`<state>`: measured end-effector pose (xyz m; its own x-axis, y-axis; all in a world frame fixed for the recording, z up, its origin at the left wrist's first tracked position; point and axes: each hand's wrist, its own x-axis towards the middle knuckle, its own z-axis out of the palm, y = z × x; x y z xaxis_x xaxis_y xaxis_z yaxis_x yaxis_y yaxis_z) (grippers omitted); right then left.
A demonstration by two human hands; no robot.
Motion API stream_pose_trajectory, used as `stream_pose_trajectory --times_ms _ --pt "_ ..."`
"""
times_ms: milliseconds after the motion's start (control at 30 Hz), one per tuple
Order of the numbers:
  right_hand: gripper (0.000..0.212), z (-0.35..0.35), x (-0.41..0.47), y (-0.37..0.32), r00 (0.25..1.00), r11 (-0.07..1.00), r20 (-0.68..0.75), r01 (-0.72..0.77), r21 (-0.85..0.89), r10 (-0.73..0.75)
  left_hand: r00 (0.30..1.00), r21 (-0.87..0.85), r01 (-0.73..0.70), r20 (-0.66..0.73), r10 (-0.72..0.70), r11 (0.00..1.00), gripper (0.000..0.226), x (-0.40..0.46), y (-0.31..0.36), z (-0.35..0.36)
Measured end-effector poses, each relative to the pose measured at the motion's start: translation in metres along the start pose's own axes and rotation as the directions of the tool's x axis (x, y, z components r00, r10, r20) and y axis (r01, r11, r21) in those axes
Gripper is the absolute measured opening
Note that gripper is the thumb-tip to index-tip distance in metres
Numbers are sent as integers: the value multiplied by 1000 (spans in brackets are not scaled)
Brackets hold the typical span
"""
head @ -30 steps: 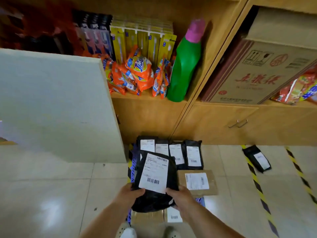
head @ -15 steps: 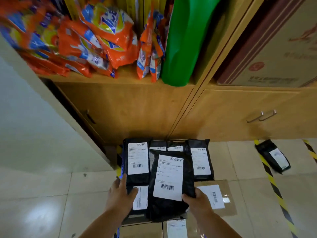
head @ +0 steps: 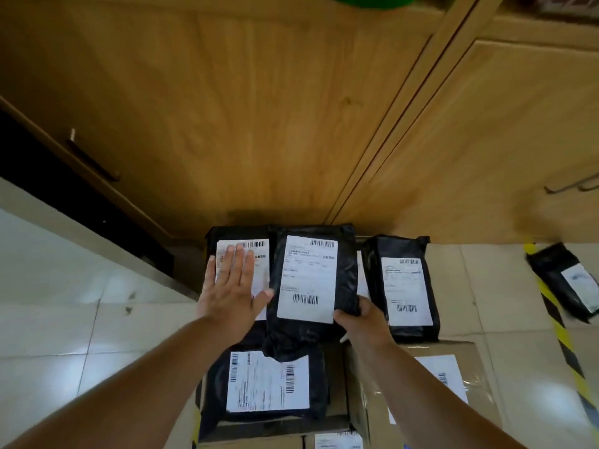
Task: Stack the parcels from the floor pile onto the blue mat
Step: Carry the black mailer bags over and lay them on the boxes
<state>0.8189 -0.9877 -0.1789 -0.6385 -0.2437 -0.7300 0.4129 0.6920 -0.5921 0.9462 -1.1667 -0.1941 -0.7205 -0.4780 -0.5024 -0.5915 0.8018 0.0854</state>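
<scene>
Head view looks down at my two bare hands over a cluster of parcels on the tiled floor (head: pixel 58 325), tight against the foot of the wooden cabinet (head: pixel 259 124). My right hand (head: pixel 364 320) has its grip clamped on the lower right corner of a black plastic mailer bag with a white shipping label (head: pixel 311 280); the thumb lies on top by the label's corner and the fingers curl under the edge. From that grip the bag runs up and to the left, its far end reaching the cabinet's base. My left hand (head: pixel 231 288) lies flat, fingers straight and together, pressing on the labelled black mailer at the left (head: pixel 259 251), thumb just touching the held bag's left edge.

I judge this bag light, soft and floppy: the film is creased and its near end sags over another black mailer with a sideways label (head: pixel 269 382). The plastic looks slick, so a corner pinch could slip; holding both long edges would carry it flatter. The contents I cannot tell.

A fourth black mailer (head: pixel 405 286) lies just beside on the right, on brown cardboard boxes (head: pixel 453 367). One lone black mailer (head: pixel 567 280) sits well apart, on the yellow-and-black floor tape (head: pixel 564 338). The blue mat is not clearly visible.
</scene>
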Motion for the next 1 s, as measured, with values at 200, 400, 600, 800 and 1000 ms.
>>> stream_pose_trajectory --times_ms 200,400,600,800,1000 --pt "16 19 26 19 1000 997 -12 22 -74 -23 998 66 0 66 -4 998 89 18 3 26" --pt "33 42 43 39 996 972 -62 45 -229 -60 995 55 8 96 -13 998 101 20 2 24" --pt "80 52 36 29 898 843 -258 190 -503 -356 987 -13 -8 159 10 1000 100 24 -3 21" --pt "59 74 57 17 692 297 164 495 -817 -703 984 1 -6 176 6 1000 104 27 -3 23" --pt "61 90 74 20 683 89 283 455 -886 -674 986 -46 -29 163 36 999 100 27 -6 25"
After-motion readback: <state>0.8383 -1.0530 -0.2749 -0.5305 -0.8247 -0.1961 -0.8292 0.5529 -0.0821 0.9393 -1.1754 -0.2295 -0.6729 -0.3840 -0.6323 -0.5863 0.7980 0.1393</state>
